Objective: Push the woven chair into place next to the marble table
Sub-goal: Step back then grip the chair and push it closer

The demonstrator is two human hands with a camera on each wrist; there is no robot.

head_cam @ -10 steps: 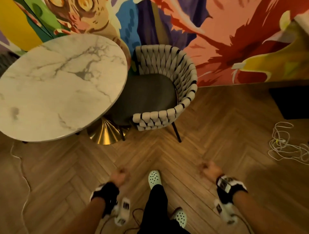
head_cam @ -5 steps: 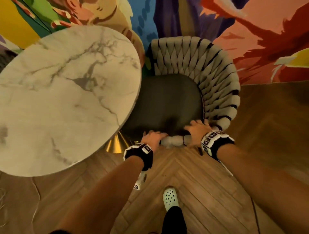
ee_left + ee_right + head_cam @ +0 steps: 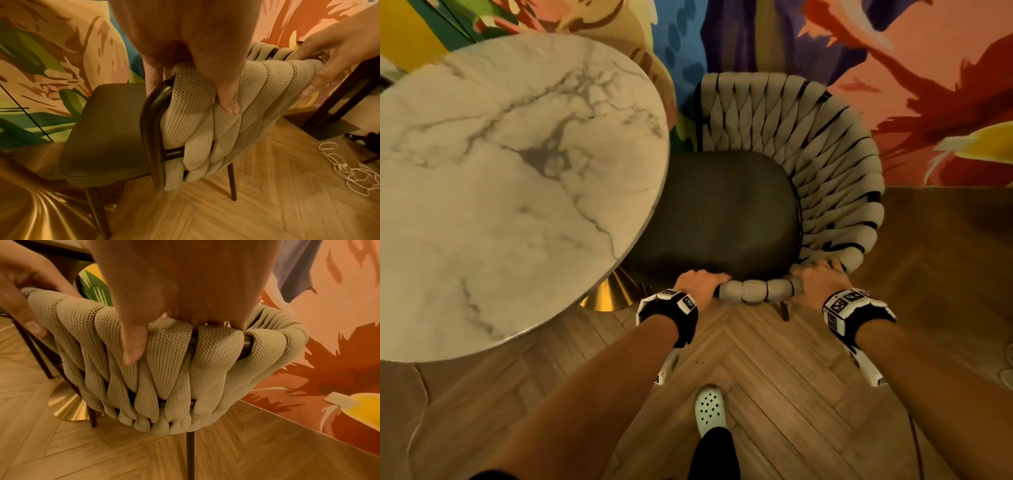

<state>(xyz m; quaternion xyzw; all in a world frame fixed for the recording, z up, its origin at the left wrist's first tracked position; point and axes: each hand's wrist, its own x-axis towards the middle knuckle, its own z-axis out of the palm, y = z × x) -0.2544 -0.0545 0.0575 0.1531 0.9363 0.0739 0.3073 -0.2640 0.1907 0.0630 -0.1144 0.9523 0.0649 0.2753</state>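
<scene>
The woven chair (image 3: 808,144) has a curved beige knitted back on a dark frame and a dark seat pad (image 3: 722,212). Its seat is tucked partly under the right edge of the round marble table (image 3: 500,178). My left hand (image 3: 697,282) grips the near end of the woven rim, fingers over the top and thumb pressed on the weave (image 3: 205,113). My right hand (image 3: 816,277) grips the same rim further right, thumb down on the outer weave (image 3: 168,366). In the left wrist view, my left hand (image 3: 185,48) and my right hand (image 3: 333,53) both clasp the rim. In the right wrist view, my right hand (image 3: 174,288) is central and my left hand (image 3: 26,288) at the left.
A brass pedestal base (image 3: 607,296) stands under the table, close to a dark chair leg (image 3: 232,181). A colourful mural wall (image 3: 893,68) is right behind the chair. White cable (image 3: 349,168) lies coiled on the herringbone floor (image 3: 756,359). My pale clog (image 3: 709,409) stands behind the chair.
A second ago both hands hung free well short of the chair. I have stepped up to it and both hands have taken hold of the near woven rim; the chair barely shifts since.
</scene>
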